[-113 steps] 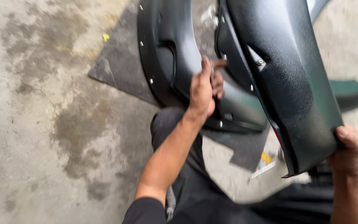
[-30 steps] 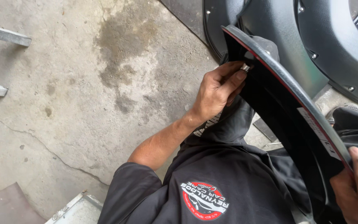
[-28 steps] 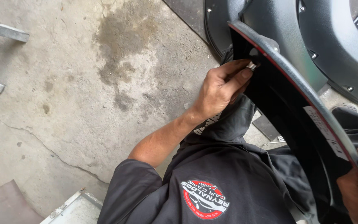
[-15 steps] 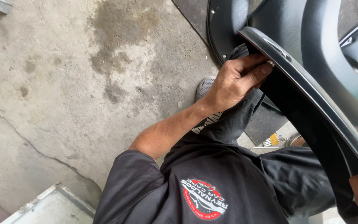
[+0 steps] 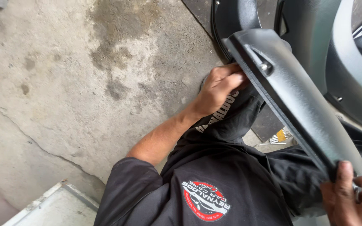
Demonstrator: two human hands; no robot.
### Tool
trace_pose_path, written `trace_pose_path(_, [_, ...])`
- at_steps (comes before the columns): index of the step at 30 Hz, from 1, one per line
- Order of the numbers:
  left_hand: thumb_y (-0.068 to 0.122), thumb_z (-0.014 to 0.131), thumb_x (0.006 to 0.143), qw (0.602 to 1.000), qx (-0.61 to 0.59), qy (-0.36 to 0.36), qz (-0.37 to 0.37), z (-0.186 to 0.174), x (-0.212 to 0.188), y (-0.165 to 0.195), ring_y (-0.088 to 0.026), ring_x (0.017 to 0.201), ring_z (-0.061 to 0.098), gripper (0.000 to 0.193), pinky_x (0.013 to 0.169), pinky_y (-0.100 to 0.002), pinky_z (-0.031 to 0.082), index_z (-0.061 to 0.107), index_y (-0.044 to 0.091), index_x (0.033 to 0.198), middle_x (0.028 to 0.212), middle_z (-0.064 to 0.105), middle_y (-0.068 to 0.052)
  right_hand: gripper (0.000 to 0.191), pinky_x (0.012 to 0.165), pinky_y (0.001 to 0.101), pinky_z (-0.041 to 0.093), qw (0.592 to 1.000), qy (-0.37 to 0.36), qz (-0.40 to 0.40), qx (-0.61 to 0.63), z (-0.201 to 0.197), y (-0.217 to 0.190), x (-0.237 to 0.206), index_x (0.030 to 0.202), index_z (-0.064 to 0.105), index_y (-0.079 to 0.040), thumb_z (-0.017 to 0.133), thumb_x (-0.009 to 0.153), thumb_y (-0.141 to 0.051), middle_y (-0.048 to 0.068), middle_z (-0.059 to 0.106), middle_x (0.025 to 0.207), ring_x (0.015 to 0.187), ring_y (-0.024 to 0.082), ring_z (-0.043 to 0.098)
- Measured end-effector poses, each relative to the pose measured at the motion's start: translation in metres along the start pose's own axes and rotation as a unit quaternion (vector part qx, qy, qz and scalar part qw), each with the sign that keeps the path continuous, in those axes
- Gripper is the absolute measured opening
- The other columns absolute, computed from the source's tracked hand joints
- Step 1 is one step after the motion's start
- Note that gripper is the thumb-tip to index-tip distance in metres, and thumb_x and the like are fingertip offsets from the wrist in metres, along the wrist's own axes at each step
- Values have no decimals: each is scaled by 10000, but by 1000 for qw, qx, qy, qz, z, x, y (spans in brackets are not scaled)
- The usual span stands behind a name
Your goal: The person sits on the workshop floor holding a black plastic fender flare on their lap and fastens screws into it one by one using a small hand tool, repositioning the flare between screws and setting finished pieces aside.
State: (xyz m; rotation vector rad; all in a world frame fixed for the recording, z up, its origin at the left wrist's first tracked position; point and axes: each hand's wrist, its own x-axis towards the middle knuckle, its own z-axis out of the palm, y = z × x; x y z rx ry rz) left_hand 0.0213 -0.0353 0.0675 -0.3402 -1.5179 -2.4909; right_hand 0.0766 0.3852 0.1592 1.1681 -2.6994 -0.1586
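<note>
Your left hand (image 5: 218, 90) is curled around the far end of the black plastic trim panel (image 5: 298, 113); your right hand (image 5: 352, 199) clamps its near end. The panel sits raised over your lap, off the concrete floor (image 5: 84, 83). More panels (image 5: 315, 37) stand beyond; how much is left, can't tell.

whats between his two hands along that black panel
In the head view, only the textured black panel spans from left hand to right hand, with a small metal clip near the left.

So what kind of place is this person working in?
Probably a car body workshop or garage floor. The left hand and right hand hold a long black textured trim panel, more black moulded panels lie beyond, and the stained concrete floor is cracked.
</note>
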Motion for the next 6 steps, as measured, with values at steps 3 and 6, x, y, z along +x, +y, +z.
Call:
trace_pose_path(3, [370, 440, 1107, 998, -34, 51, -35, -11, -30, -13, -96, 781, 629, 439, 732, -274, 542, 684, 7, 1068, 931, 686, -43, 555, 641, 371, 511, 1000, 4, 24, -12, 1, -27, -10, 1426, 638, -63, 843, 911, -104, 212, 580, 991, 693, 271, 567])
trace_pose_path(6, [499, 441, 1170, 996, 10, 75, -38, -18, -33, -56, -33, 678, 550, 546, 652, -224, 490, 615, 80, 868, 765, 606, 34, 569, 621, 409, 545, 998, -47, -16, -41, -4, -38, -11, 1395, 679, -91, 830, 846, -97, 199, 590, 998, 705, 295, 605])
